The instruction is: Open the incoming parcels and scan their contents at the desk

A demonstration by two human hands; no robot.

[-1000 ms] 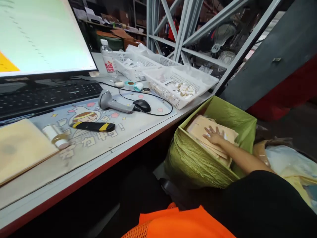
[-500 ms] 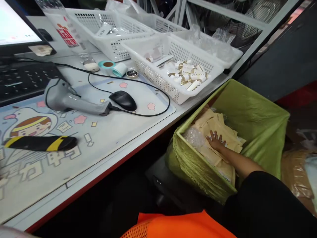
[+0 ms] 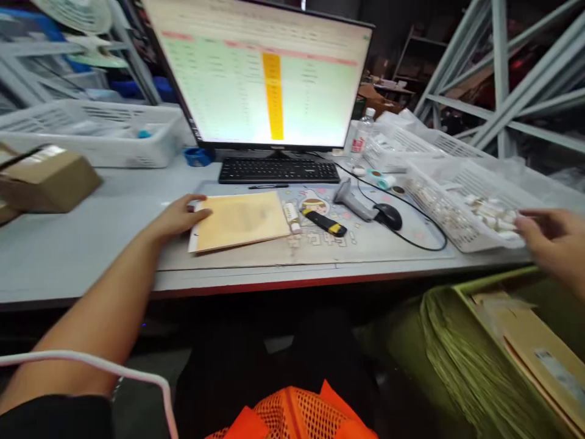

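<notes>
My left hand point(image 3: 180, 217) is at the left edge of a yellow padded envelope point(image 3: 242, 221) on the desk mat, thumb and fingers closed over that edge. Just right of the envelope lies a small white-and-gold tube point(image 3: 292, 217). A black-and-yellow utility knife point(image 3: 324, 222) rests beside it. My right hand point(image 3: 553, 235), blurred by motion, is at the right edge of view, thumb and fingers apart, with nothing visible in it. It is beside the white basket point(image 3: 461, 225) of similar small tubes and above the green-lined bin point(image 3: 439, 341), which holds tan envelopes point(image 3: 534, 341).
A monitor point(image 3: 256, 73) and keyboard point(image 3: 278, 171) stand at the back. A grey barcode scanner point(image 3: 354, 201) and black mouse point(image 3: 388, 216) lie on the mat, their cables looping right. At left are a cardboard box point(image 3: 50, 180) and a white basket point(image 3: 155, 143).
The view has swung left to face the monitor. My right hand has come up out of the bin, off the envelopes. My left hand and the yellow envelope are now in view.
</notes>
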